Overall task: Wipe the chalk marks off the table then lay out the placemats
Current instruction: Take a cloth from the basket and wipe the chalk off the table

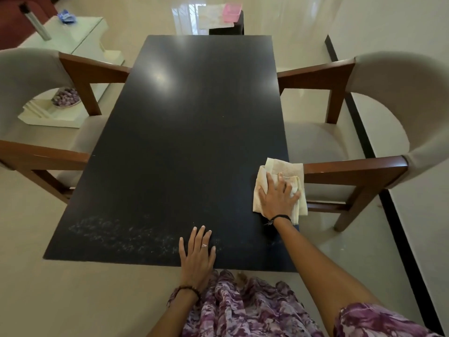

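Observation:
A long black table point(184, 132) runs away from me. Faint white chalk marks point(116, 235) smear its near left part, close to the front edge. My right hand point(277, 197) presses flat, fingers spread, on a cream folded cloth point(284, 170) at the table's right edge. My left hand point(196, 251) rests flat on the table near the front edge, just right of the chalk marks, holding nothing. A stack of placemats point(215, 18), pale ones with a pink one point(232, 12) on top, lies on a dark stool beyond the table's far end.
Two beige armchairs with wooden arms flank the table, one on the left point(36, 98) and one on the right point(379, 113). A white side table point(80, 40) at the far left carries a metal bottle point(36, 23) and a blue packet.

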